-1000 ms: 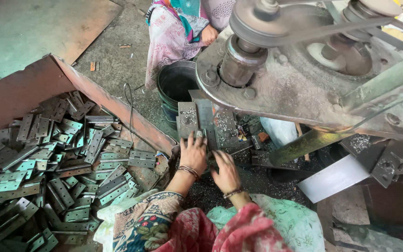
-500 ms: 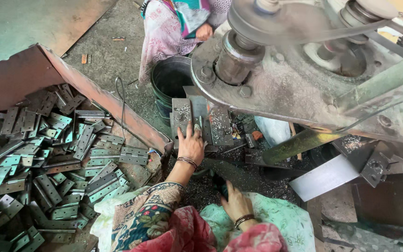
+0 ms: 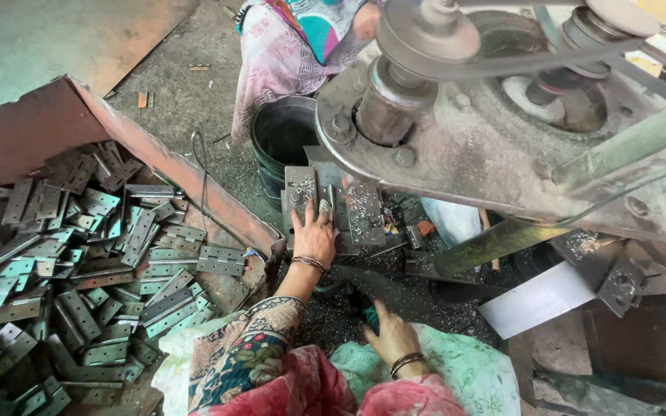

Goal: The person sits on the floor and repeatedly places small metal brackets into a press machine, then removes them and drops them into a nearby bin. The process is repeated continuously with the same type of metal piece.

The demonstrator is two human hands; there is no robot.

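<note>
- The left hand (image 3: pixel 314 235) is lying in the middle of the frame, palm down, with its fingers (image 3: pixel 307 211) stretched and close together, pressing on a small metal plate (image 3: pixel 301 192) on the bed of the machine; the fingers are not closed around anything.
- The metal plate is standing under the fingertips, just below the round spindle of the press machine (image 3: pixel 456 146). Its long axis is running from the bottom of the frame to the top, so it is pointing away from the person, toward the black bucket (image 3: pixel 280 137).
- Metal chips are lying on the plate and on the block beside it.
- The right hand (image 3: pixel 391 335) is resting lower, at the bottom centre of the frame, on the dark floor just above the green cloth (image 3: pixel 464 362) on the lap. Its fingers are slightly bent and a little apart, touching something dark; I cannot tell if they are gripping it.
- A big pile of grey hinges (image 3: pixel 94 270) is filling the left side of the frame, inside a rusty tray (image 3: pixel 179 173). The hinges are lying in many directions.
- Another person (image 3: pixel 294 46) in a pink patterned garment is sitting at the top centre, behind the bucket.
</note>
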